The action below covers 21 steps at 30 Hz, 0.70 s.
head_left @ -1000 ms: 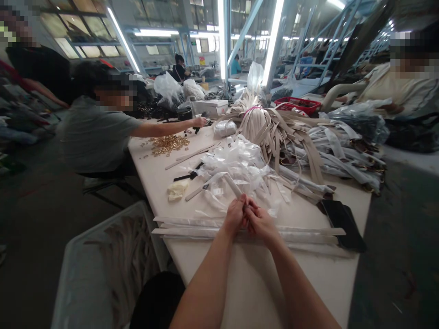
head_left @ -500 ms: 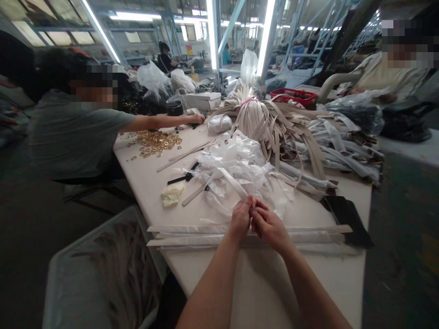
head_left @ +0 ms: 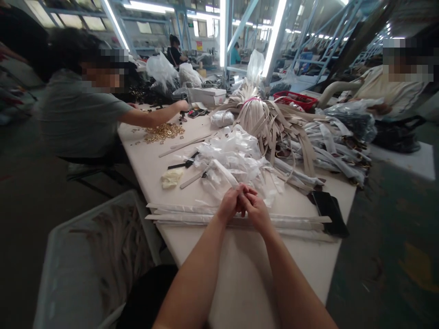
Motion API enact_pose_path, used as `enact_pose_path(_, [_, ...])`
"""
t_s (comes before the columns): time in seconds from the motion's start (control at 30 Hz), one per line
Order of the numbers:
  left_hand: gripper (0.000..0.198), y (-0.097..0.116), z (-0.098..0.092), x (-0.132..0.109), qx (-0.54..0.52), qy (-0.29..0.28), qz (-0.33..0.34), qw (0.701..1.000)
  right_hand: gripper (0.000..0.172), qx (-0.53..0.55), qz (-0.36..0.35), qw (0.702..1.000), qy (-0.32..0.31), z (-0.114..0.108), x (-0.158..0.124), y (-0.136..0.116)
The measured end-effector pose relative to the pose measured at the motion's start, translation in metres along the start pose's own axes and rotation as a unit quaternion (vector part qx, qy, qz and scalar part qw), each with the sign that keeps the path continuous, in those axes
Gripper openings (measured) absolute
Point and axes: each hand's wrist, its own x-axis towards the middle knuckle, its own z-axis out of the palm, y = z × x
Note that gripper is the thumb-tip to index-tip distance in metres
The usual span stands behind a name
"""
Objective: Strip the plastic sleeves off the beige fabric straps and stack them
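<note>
My left hand (head_left: 229,204) and my right hand (head_left: 254,206) meet above the table, fingers closed together. A whitish strip (head_left: 222,171) runs up and left from my left hand, which grips its near end. What the right fingers pinch is too small and hidden to tell. Under my wrists, several long pale straps (head_left: 185,216), partly in clear film, lie across the table (head_left: 240,269). Just beyond my hands sits a heap of crumpled clear plastic (head_left: 236,148).
A bundle of beige straps (head_left: 255,112), wrapped straps (head_left: 329,146), gold buckles (head_left: 164,132), a yellow cloth (head_left: 171,178) and black flat items (head_left: 329,212) lie around. A bin (head_left: 58,265) stands at lower left. A person (head_left: 82,114) sits on the left.
The view has shifted, and my joined hands appear slightly further left and higher. The person on the left has drawn an arm back toward the buckles.
</note>
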Motion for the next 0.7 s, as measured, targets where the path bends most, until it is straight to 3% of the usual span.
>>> enact_pose_path(0.13, [0.038, 0.003, -0.005, 0.004, -0.06, 0.05, 0.065, 0.995, 0.045, -0.034, 0.007, 0.999, -0.031, 0.0, -0.006, -0.003])
enact_pose_path(0.33, [0.038, -0.006, -0.009, 0.003, -0.046, 0.063, 0.067, 0.995, 0.05, -0.023, 0.016, 0.999, 0.016, 0.007, -0.007, -0.003])
enact_pose_path(0.53, [0.04, 0.002, 0.013, -0.008, -0.025, 0.082, 0.1, 0.991, 0.047, 0.031, 0.05, 0.998, -0.029, 0.003, -0.009, -0.005])
enact_pose_path(0.7, [0.051, 0.007, 0.034, -0.025, 0.091, 0.051, 0.022, 0.994, 0.047, 0.057, -0.01, 0.998, -0.008, -0.004, -0.016, -0.017])
